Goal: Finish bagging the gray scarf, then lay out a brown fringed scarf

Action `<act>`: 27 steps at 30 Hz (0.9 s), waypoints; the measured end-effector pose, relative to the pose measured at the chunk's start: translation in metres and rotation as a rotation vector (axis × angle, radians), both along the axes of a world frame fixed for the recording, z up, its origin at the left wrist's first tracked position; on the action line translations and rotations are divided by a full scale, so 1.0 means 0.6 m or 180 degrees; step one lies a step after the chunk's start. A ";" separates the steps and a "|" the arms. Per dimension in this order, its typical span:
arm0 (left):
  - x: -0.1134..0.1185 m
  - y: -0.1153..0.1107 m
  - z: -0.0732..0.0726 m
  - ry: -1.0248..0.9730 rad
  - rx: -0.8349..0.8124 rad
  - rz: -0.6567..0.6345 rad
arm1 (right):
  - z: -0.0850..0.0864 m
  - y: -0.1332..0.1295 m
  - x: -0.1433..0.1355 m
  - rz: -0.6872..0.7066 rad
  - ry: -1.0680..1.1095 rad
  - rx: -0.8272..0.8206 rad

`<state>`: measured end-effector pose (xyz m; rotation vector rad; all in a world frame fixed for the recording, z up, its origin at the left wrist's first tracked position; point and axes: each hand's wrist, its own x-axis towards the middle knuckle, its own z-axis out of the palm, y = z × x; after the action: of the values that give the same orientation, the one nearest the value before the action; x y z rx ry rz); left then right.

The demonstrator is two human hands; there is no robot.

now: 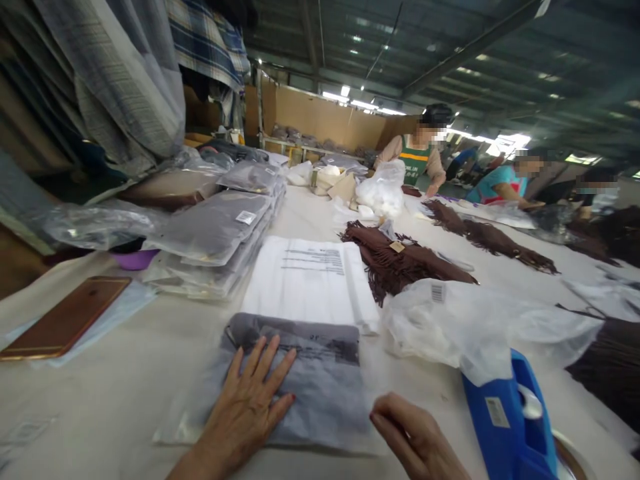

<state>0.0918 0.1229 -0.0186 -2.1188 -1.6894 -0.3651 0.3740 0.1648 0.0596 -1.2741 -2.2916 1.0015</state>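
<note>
My left hand [255,400] lies flat with its fingers spread on a grey folded item in a clear plastic bag [320,393]. Just right of that bag is my right hand [415,433], its fingers curled together; whether they hold anything is hidden. Beyond the bag, touching its far edge, lies a stack of white printed plastic bags [305,280]. A pile of bagged grey items [215,227] with a barcode label stands to the left. Dark brown fringed scarves [410,257] lie at the right beyond the white bags.
A blue tape dispenser [510,413] stands at the right front, near crumpled clear plastic [450,320]. A phone [70,317] lies at the left. A person in a green apron [414,160] and others are across the table [115,393]. Grey cloth [125,73] hangs upper left.
</note>
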 end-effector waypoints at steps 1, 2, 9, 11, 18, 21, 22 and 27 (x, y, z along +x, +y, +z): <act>0.000 0.000 0.001 0.0025 -0.0009 0.0009 | 0.014 0.027 -0.024 0.0299 -0.0182 0.0086; 0.000 0.000 0.003 0.0040 -0.0012 0.0018 | 0.023 0.053 -0.046 0.0541 -0.0396 0.0160; 0.003 0.002 0.009 0.0034 -0.0068 0.0051 | -0.015 0.164 -0.130 0.0720 -0.1337 0.0255; 0.002 0.001 0.009 0.0019 -0.0084 0.0061 | -0.025 0.179 -0.121 0.0383 -0.1524 0.0397; 0.007 0.001 0.004 -0.0066 -0.0032 0.0086 | -0.034 0.112 -0.051 -0.0782 -0.1360 0.1518; 0.006 0.002 0.004 -0.0063 0.0026 0.0088 | -0.080 0.036 -0.072 -0.0192 -0.0639 0.2403; 0.001 0.002 0.005 -0.0038 0.0036 0.0051 | -0.097 0.017 -0.083 0.0043 -0.0693 0.2554; -0.083 -0.011 -0.005 -0.0027 -0.0490 -0.0199 | -0.136 -0.007 -0.108 0.0074 -0.1455 0.1629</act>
<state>0.0421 0.1160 -0.0219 -2.2874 -1.7083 -0.2702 0.3095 0.1608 -0.0223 -1.3402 -2.6509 0.0924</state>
